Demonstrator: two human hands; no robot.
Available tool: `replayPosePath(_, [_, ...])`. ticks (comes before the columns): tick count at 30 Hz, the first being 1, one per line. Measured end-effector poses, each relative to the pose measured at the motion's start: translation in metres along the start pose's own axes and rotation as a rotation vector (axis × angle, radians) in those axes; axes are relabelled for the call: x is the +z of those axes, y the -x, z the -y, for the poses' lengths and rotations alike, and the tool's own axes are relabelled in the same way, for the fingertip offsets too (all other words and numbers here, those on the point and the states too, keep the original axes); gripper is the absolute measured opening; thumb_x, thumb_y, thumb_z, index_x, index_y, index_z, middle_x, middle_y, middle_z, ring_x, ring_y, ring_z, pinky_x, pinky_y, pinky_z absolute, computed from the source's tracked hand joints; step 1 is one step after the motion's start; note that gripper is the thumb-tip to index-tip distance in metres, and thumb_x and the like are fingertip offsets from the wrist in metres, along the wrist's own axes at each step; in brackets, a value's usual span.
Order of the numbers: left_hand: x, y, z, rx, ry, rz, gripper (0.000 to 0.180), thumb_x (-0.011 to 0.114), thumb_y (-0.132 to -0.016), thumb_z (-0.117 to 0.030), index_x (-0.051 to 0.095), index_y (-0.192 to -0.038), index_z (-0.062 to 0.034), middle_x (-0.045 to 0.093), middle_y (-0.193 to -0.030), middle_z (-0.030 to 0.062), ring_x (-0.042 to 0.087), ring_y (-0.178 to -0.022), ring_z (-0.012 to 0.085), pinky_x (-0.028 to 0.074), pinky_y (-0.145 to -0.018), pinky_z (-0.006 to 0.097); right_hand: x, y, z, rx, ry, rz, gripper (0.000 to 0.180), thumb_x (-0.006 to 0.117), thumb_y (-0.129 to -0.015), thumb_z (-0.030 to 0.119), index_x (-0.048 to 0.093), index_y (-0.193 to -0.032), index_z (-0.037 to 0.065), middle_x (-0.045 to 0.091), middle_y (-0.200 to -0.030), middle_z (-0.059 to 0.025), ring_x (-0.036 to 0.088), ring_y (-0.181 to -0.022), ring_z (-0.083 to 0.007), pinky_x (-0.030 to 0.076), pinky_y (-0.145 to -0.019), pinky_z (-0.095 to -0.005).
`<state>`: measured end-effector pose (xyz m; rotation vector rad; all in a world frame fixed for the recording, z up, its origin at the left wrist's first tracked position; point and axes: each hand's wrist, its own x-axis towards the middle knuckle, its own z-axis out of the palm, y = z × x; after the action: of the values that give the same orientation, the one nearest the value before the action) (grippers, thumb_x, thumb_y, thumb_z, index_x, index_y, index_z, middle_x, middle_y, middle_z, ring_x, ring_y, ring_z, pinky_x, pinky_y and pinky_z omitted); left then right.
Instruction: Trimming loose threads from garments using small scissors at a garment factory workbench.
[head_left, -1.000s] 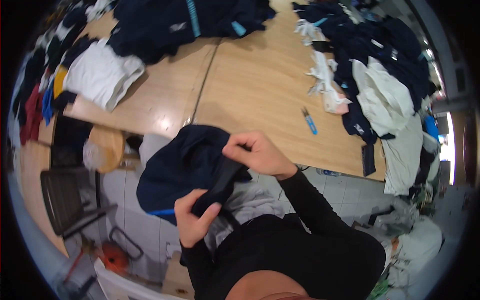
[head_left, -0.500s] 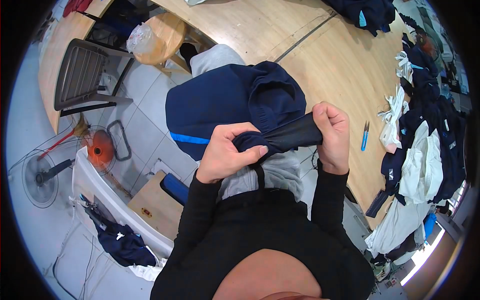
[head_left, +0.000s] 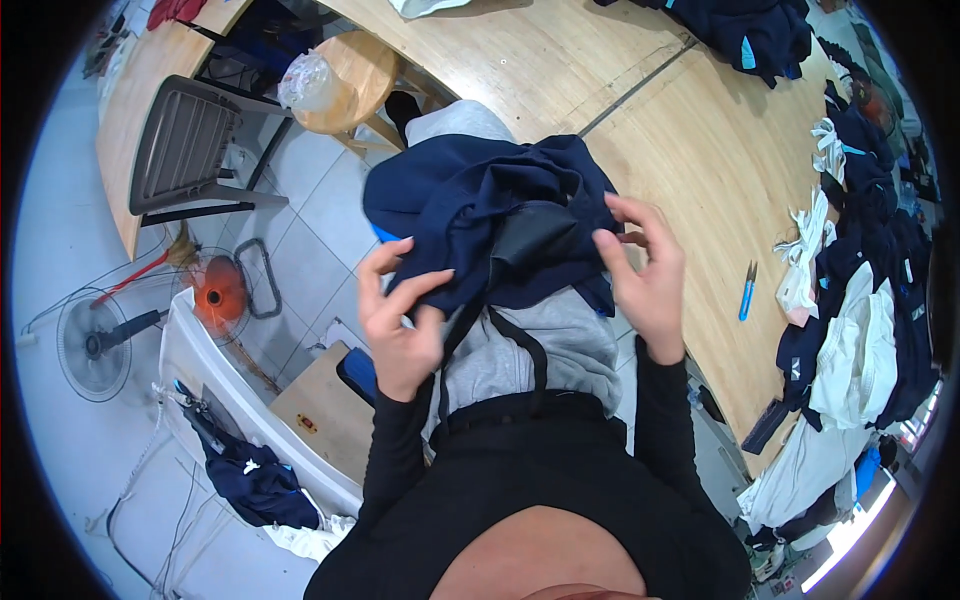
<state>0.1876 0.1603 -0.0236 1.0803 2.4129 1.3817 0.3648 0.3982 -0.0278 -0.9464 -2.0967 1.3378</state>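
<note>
Through the head camera I see the navy garment [head_left: 470, 215] bunched across the person's lap, over the grey trousers [head_left: 580, 342] and just beyond their black drawstring [head_left: 538, 352]. Its long axis runs mostly side to side, sloping a little from upper left to lower right. The smoother, rounded end points left, toward the round wooden stool [head_left: 365, 75]; the gathered end points right and meets the near edge of the wooden table [head_left: 690, 190]. A short blue stripe [head_left: 384, 234] shows at the left margin, and a smooth black panel [head_left: 535, 240] faces up at me from the folds.

I read both hands as loose. The left hand [head_left: 405, 330] has its thumb and fingers spread over the near left border, so most of the cloth lies beyond it and to its right. The right hand [head_left: 648, 280] stands at the right border, thumb and fingertips parted and aimed left, with the cloth to its left. The black panel sits between the two, nearer the right. I cannot tell whether the fingertips on either side touch the fabric. Blue-handled snips [head_left: 747, 292] lie on the table, well apart from the right hand.
</note>
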Motion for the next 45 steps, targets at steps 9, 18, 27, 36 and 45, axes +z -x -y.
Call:
replayPosePath(9, [0.025, 0.0, -0.008, 0.133, -0.291, 0.385, 0.081, 0.072, -0.076, 0.011, 0.068, -0.145, -0.0317, 0.035, -0.167, 0.0212, 0.059, -0.136, 0.047, 0.061, -0.094, 0.048, 0.02, -0.019, 0.003, -0.146, 0.197, 0.394, 0.061, 0.075, -0.088, -0.003, 0.067, -0.146, 0.014, 0.065, -0.136, -0.0204, 0.068, -0.117, -0.0388, 0.055, -0.099, -0.0424])
replayPosePath(18, [-0.017, -0.012, -0.042, -0.122, -0.433, -0.135, 0.04, 0.064, -0.09, 0.012, 0.066, -0.13, 0.0058, 0.052, -0.149, 0.0246, 0.053, -0.14, 0.0455, 0.047, -0.115, 0.045, -0.016, 0.028, 0.055, -0.411, 0.07, 0.05, 0.019, 0.088, -0.078, -0.001, 0.078, -0.094, 0.0, 0.074, -0.091, -0.0128, 0.073, -0.077, -0.03, 0.055, -0.065, -0.0351])
replayPosePath(27, [-0.009, 0.024, -0.004, -0.386, -0.151, -0.186, 0.027, 0.079, -0.101, -0.02, 0.074, -0.115, 0.0014, 0.073, -0.121, 0.0175, 0.074, -0.102, 0.0262, 0.057, -0.078, 0.036, 0.004, 0.023, 0.039, -0.239, 0.235, -0.004, 0.037, 0.069, -0.079, -0.011, 0.079, -0.111, 0.002, 0.071, -0.095, -0.0184, 0.071, -0.082, -0.0353, 0.058, -0.076, -0.0397])
replayPosePath(36, [0.065, 0.033, 0.038, -0.854, 0.588, 0.055, 0.029, 0.071, -0.106, -0.02, 0.064, -0.087, 0.0012, 0.069, -0.074, 0.0045, 0.061, -0.063, 0.0092, 0.046, -0.057, 0.027, 0.005, 0.02, 0.045, -0.306, 0.122, 0.007, 0.036, 0.061, -0.071, -0.011, 0.076, -0.101, 0.0, 0.068, -0.085, -0.0159, 0.068, -0.073, -0.0316, 0.053, -0.067, -0.0356])
replayPosePath(45, [0.04, 0.0, -0.013, -0.555, 1.15, 0.006, 0.009, 0.057, -0.108, 0.002, 0.064, -0.112, -0.0024, 0.075, -0.111, 0.0104, 0.07, -0.093, 0.0147, 0.059, -0.09, 0.028, 0.001, 0.012, 0.036, -0.405, 0.487, 0.143, 0.023, 0.07, -0.082, -0.005, 0.075, -0.103, 0.002, 0.075, -0.12, -0.0141, 0.071, -0.104, -0.0347, 0.055, -0.086, -0.0427])
